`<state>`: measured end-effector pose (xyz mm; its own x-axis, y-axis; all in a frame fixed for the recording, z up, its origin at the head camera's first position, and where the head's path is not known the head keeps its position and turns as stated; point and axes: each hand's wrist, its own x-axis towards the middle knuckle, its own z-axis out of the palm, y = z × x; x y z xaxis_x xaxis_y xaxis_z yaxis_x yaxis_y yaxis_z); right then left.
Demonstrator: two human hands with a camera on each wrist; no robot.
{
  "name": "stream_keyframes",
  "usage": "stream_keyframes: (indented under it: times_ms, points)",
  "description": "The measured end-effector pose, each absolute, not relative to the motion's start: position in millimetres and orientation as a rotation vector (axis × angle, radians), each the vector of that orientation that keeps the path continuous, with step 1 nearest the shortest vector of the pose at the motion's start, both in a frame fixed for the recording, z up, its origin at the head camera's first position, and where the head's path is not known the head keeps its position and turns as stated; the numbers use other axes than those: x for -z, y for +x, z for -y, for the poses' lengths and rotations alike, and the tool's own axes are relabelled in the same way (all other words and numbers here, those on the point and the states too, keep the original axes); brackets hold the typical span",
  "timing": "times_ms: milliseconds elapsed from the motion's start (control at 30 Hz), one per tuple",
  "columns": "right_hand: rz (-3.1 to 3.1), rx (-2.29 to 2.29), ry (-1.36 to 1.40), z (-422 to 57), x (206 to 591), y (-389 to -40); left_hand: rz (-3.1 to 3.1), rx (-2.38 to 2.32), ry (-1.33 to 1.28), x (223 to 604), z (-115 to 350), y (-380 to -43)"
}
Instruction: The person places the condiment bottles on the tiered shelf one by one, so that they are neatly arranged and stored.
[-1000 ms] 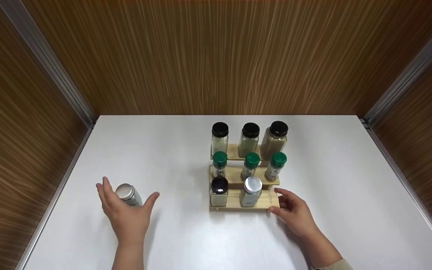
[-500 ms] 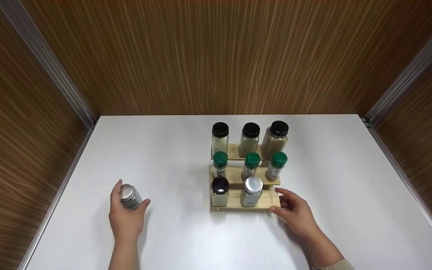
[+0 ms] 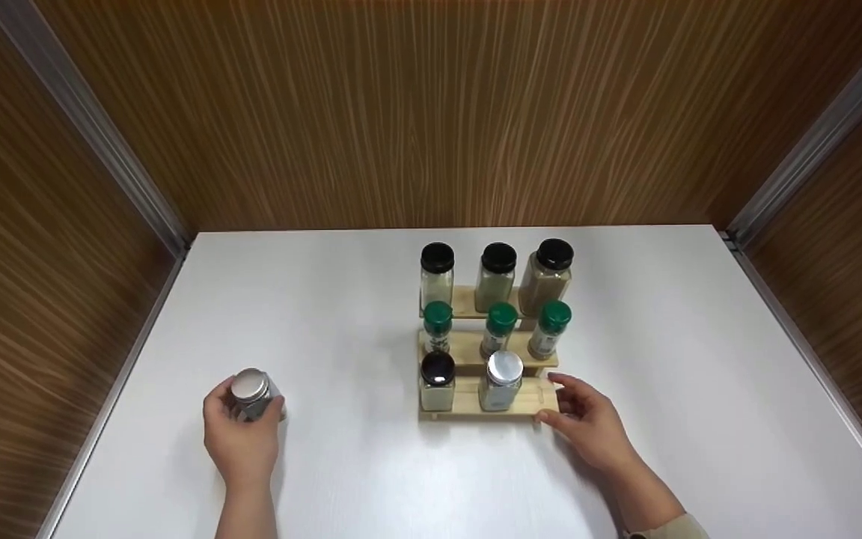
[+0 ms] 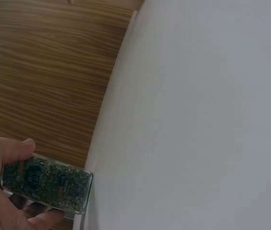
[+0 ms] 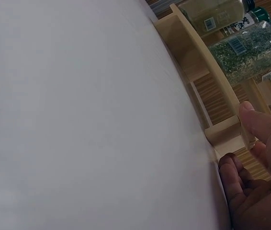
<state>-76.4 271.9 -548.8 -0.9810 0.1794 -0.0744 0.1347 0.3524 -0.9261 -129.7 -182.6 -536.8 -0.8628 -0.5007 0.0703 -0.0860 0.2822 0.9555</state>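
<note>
My left hand (image 3: pixel 240 442) grips a spice jar (image 3: pixel 251 391) with a silver lid at the left of the table. In the left wrist view the jar (image 4: pixel 47 184) holds dried green herbs, with the thumb on one side and fingers on the other. My right hand (image 3: pixel 588 423) holds the right end of the lowest tier of a wooden spice rack (image 3: pixel 536 397), its thumb on the front edge. On that tier stand a black-capped jar (image 3: pixel 438 385) and a silver-lidded jar (image 3: pixel 502 385), with bare wood at the right end by my hand.
Three green-capped jars, one of them at the right (image 3: pixel 548 331), stand on the middle tier. Three taller black-capped jars, including a brown-filled one (image 3: pixel 545 284), fill the top tier. Wood-grain panels (image 3: pixel 431 112) enclose the white table (image 3: pixel 341 314) at back and sides.
My left hand has gone from spread fingers around the silver-lidded jar to a grip on it. The right hand and the rack have stayed in place.
</note>
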Motion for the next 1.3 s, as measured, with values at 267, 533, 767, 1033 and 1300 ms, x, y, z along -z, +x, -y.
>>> stream_keyframes:
  times_ms: [267,533,767,1033,1300]
  points:
    - [2.538,-1.755,-0.305,-271.9,548.4,-74.0,2.061,1.655,0.515,532.1,174.1,-120.2]
    - [2.539,-1.725,-0.296,-271.1,548.1,-73.8,2.071,1.489,0.284,495.0,140.1,-108.8]
    - [2.514,-1.733,-0.252,-271.1,550.1,-75.8,2.011,1.512,0.173,472.6,103.1,-102.3]
    - [2.501,-1.747,-0.264,-267.5,550.3,-75.2,1.961,1.575,0.001,454.1,71.5,-99.8]
    - [2.511,-1.796,-0.276,-265.1,549.0,-73.8,1.927,1.570,-0.162,434.9,51.5,-96.7]
